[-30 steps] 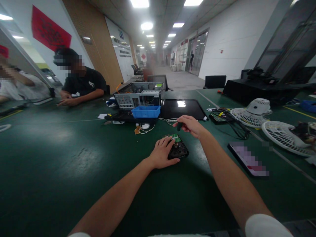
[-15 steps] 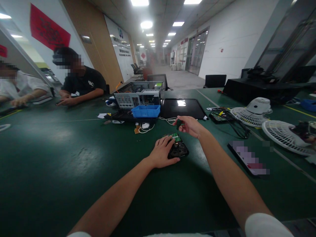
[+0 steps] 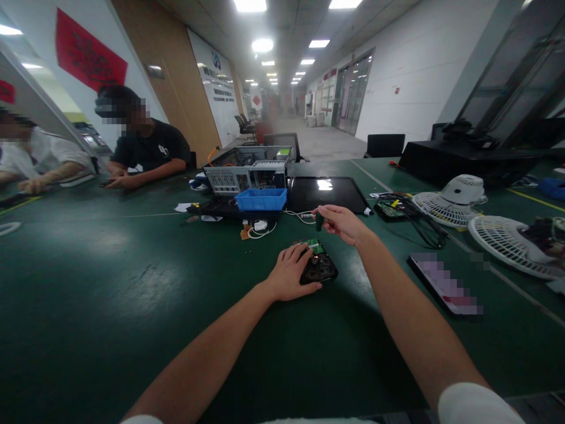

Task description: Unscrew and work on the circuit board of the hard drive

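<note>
A small black electronic device (image 3: pixel 324 271) with a green circuit board (image 3: pixel 315 246) lies on the table in front of me. My left hand (image 3: pixel 289 272) grips it from the left, fingers spread over its top and the thumb along its near edge. Above its far end, my right hand (image 3: pixel 339 225) pinches a screwdriver (image 3: pixel 318 221) by its dark green handle, which points downward. The shaft is too thin to make out, so I cannot tell whether its tip touches the board. My left fingers hide part of the device.
Beyond the hands are a blue bin (image 3: pixel 261 200), an opened computer case (image 3: pixel 247 171) and a dark flat screen (image 3: pixel 326 194). At right lie a phone (image 3: pixel 444 285), cables (image 3: pixel 424 224) and white fan parts (image 3: pixel 507 241). Two people sit at far left.
My right fingers have shifted slightly, and the green handle now hangs more upright and shows more of its length. My left hand and the device have stayed in place.
</note>
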Motion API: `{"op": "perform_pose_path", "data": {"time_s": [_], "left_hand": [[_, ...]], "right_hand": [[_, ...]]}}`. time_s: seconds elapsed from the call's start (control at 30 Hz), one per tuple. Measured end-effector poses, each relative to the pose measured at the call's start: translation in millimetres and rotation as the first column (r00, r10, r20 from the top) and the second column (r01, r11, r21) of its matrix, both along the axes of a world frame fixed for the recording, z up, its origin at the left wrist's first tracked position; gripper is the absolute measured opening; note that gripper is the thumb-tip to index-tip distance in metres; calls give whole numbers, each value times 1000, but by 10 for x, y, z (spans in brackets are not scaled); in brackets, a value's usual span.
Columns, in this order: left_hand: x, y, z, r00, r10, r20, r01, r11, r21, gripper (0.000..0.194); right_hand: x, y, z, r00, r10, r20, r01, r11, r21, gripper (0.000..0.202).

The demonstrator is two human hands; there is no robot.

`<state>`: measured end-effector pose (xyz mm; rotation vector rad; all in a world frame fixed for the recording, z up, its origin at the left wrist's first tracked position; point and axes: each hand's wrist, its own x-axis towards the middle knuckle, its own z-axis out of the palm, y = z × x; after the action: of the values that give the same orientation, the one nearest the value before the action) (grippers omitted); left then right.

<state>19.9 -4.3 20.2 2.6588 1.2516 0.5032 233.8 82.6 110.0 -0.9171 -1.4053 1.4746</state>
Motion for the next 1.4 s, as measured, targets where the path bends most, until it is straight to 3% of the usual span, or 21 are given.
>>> {"op": "perform_pose_path", "data": {"time_s": [0.53, 0.77, 1.07, 1.4], "left_hand": [[-4, -8, 20, 1000, -7, 20, 7, 1000, -12, 100], [1, -5, 5, 1000, -3, 28, 3, 1000, -9, 99], [-2, 1, -1, 1000, -5, 10, 4, 1000, 4, 100], [-2, 7, -6, 1000, -3, 1, 3, 1000, 14, 100]], "right_hand": [[3, -16, 39, 1000, -9, 0, 9, 1000, -3, 27], [40, -18, 56, 998, -3, -58, -2, 997, -78, 17], [89, 38, 25, 985, -39, -171, -9, 963, -269, 10], [61, -45, 99, 996, 6, -93, -23, 982, -187, 25]]}}
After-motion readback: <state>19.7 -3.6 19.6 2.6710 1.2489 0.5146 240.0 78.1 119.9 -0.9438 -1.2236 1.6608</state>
